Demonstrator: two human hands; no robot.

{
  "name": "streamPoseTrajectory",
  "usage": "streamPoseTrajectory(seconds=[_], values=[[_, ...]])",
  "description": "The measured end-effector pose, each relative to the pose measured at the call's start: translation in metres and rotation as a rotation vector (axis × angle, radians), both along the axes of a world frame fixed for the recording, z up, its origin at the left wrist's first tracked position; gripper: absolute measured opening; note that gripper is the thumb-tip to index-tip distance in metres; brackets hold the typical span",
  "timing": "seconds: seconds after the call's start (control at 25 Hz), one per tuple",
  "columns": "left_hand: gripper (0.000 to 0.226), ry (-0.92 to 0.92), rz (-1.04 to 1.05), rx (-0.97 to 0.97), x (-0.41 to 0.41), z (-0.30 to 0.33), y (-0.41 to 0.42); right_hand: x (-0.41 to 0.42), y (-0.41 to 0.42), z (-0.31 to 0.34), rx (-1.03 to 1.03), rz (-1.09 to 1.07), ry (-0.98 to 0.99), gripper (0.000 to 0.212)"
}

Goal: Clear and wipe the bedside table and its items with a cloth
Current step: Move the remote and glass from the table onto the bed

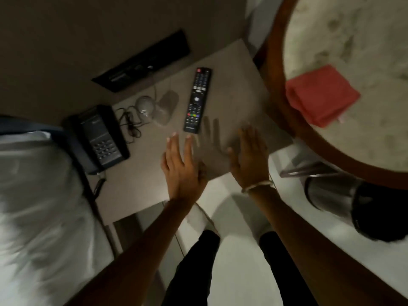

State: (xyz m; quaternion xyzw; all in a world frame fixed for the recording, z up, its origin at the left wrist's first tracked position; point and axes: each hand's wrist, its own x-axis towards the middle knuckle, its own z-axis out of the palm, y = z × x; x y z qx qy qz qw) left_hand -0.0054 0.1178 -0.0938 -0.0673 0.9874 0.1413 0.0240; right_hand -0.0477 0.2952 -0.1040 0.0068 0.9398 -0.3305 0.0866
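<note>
The grey bedside table [238,80] carries a black remote control [197,99], a black telephone [100,138] at its left edge, a tangled black cable [129,123] and a small round grey object [144,105]. Both hands hover flat over the table's front edge, just below the remote. My left hand [180,164] has its fingers spread and holds nothing. My right hand [250,154], a bracelet on its wrist, is also spread and holds nothing. A folded red cloth [320,94] lies apart on the round marble table at the right.
A round table with a wooden rim [276,89] stands close to the right of the bedside table. A white bed [37,195] borders the left. A black wall panel [143,61] sits behind. A dark metal bin [344,199] stands on the floor at the right.
</note>
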Motion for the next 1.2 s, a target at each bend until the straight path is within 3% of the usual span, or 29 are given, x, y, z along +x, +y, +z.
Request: streamPoseTrajectory(seconds=[0.12, 0.2, 0.36, 0.52, 0.64, 0.72, 0.84, 0.96, 1.08, 1.2], values=[[0.087, 0.201, 0.200, 0.045, -0.063, 0.009, -0.061, -0.073, -0.082, 0.000, -0.090, 0.026, -0.071, 0.068], [0.088, 0.221, 0.316, 0.079, -0.098, 0.010, -0.081, -0.107, -0.114, -0.007, -0.129, -0.070, -0.172, 0.079], [0.084, 0.005, 0.437, 0.257, -0.133, -0.005, -0.094, -0.142, -0.148, -0.033, 0.143, -0.030, -0.291, 0.098], [0.074, 0.017, 0.564, 0.547, -0.140, -0.025, -0.092, -0.147, -0.150, -0.051, 0.333, 0.010, -0.342, 0.111], [0.076, 0.020, 0.613, 0.612, -0.117, -0.015, -0.084, -0.119, -0.138, -0.039, 0.376, -0.059, -0.329, 0.100], [0.076, 0.056, 0.639, 0.660, -0.087, 0.005, -0.075, -0.085, -0.127, -0.022, 0.356, -0.044, -0.217, 0.083], [0.079, 0.195, 0.745, 0.727, -0.020, 0.042, -0.083, -0.014, -0.124, 0.006, 0.142, 0.212, -0.017, 0.078], [0.074, 0.399, 0.907, 0.672, 0.065, 0.073, -0.135, 0.060, -0.178, 0.027, -0.022, 0.567, -0.074, 0.083], [0.074, 0.587, 1.121, 0.458, 0.153, 0.110, -0.205, 0.132, -0.274, 0.058, -0.208, 0.873, -0.177, 0.084], [0.074, 0.793, 1.398, 0.222, 0.254, 0.149, -0.272, 0.206, -0.377, 0.094, -0.332, 1.148, -0.105, 0.077]])
